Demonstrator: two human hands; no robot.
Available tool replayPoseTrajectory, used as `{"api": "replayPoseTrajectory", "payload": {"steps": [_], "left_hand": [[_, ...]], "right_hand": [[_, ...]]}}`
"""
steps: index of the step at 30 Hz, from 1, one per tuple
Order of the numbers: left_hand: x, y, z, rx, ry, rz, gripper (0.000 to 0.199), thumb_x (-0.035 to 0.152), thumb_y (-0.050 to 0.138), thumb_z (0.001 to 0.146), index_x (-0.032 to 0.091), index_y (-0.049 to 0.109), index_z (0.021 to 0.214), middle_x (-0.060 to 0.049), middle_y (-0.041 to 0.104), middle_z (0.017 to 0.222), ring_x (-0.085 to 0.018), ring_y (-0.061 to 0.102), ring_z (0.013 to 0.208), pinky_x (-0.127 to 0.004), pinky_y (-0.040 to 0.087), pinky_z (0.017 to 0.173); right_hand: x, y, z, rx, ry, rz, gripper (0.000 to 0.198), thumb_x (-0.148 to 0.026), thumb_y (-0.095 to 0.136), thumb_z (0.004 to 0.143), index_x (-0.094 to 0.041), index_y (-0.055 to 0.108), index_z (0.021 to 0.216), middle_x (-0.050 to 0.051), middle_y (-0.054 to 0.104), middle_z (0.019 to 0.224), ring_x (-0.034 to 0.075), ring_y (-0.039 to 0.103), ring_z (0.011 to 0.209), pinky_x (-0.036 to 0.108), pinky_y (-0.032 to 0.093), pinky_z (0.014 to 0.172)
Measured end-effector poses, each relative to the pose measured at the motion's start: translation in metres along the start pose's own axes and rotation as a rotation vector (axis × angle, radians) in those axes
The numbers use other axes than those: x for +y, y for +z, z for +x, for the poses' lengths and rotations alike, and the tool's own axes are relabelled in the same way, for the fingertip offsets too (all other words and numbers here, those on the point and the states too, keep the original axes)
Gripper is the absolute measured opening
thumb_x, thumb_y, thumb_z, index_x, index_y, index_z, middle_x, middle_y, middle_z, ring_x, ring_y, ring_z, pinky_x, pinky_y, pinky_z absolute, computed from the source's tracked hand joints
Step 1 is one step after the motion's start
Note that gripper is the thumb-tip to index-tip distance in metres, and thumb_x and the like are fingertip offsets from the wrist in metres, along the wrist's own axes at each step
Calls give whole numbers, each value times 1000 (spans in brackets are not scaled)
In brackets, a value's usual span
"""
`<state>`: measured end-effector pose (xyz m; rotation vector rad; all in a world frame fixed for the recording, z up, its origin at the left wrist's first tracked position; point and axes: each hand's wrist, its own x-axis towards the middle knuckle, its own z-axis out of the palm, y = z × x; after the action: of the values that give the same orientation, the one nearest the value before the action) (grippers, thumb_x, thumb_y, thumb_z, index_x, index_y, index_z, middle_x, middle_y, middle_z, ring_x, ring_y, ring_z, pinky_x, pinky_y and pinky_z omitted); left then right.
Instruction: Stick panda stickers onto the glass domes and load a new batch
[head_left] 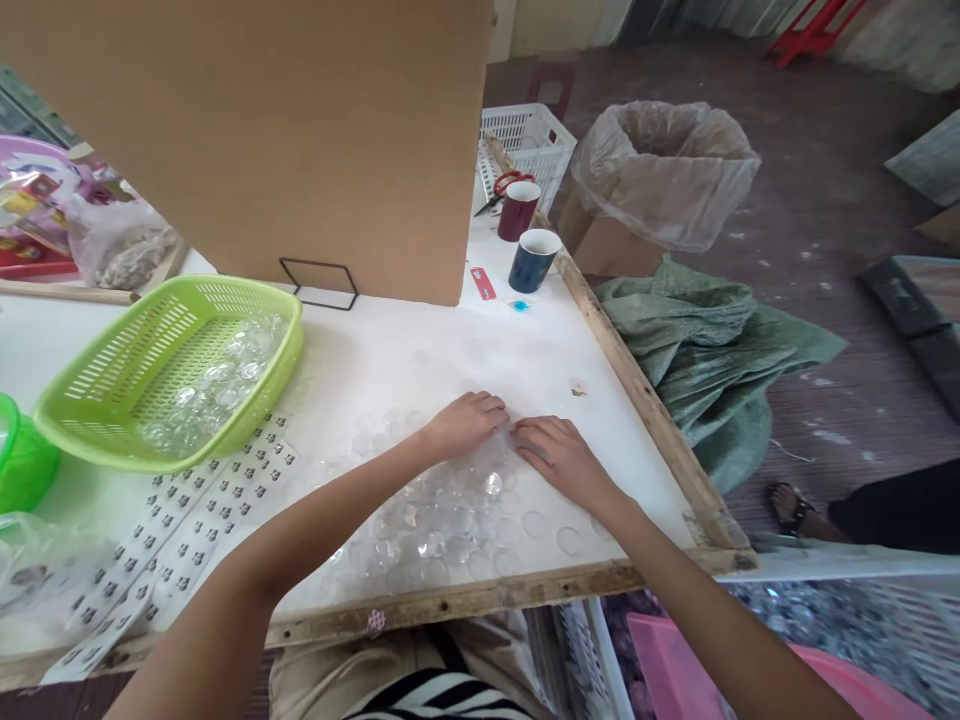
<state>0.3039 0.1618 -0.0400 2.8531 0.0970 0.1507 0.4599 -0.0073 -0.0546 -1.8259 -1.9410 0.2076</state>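
Many clear round plastic pieces (457, 520), like small discs or half-shells, lie spread over the white tabletop in front of me. Over the far side of this spread is my left hand (469, 424), palm down, its fingers slightly bent and extended to the right. My right hand (564, 462) rests at the spread's right edge, fingers stretched toward the left hand, thumb apart beneath them. The fingertips almost meet, with clear pieces under and between them. Neither hand visibly grips a piece, though parts of the fingertips are hidden.
A green basket (169, 455) with clear pieces stands left, beside printed sticker strips (217, 500). A cardboard sheet (315, 150) rises behind. Two mugs, one maroon (519, 212) and one blue (534, 262), stand back right. A wooden rim (637, 390) edges the table; a lined bin (660, 190) stands beyond.
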Motion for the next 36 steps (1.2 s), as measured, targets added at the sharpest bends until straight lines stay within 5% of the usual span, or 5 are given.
{"api": "replayPoseTrajectory", "payload": {"steps": [8,14,20,24,36], "left_hand": [[-11,-5,30,90,-198,33,29,5,41,93,15,64,109,-17,59,124,-30,51,118,-46,43,97],[17,-11,2,54,-166,-84,17,20,54,93,19,65,106,-8,64,108,-22,59,102,-34,48,92],[36,-4,-27,-14,-168,-159,25,22,66,86,18,63,111,-9,64,108,-24,60,102,-35,51,90],[28,-6,-26,-9,-230,-169,21,10,54,90,19,63,107,-7,66,105,-22,61,103,-32,51,89],[47,-10,-12,-60,-161,-108,33,26,64,89,18,55,119,-11,61,119,-28,55,111,-39,46,93]], "right_hand": [[5,0,1,257,204,-163,22,-20,45,95,-22,65,105,9,68,111,26,59,103,43,39,89],[-16,1,-2,-22,-99,33,23,-26,53,94,-24,63,114,9,65,120,26,56,115,41,43,92],[1,6,-6,93,69,110,22,-26,49,95,-25,63,113,10,65,111,27,58,105,46,47,90],[8,4,-13,165,117,161,21,-24,47,95,-25,63,109,8,65,103,26,59,100,43,51,87],[5,-5,-28,166,286,103,16,-32,50,94,-22,62,96,6,68,96,24,61,91,41,43,82]]}}
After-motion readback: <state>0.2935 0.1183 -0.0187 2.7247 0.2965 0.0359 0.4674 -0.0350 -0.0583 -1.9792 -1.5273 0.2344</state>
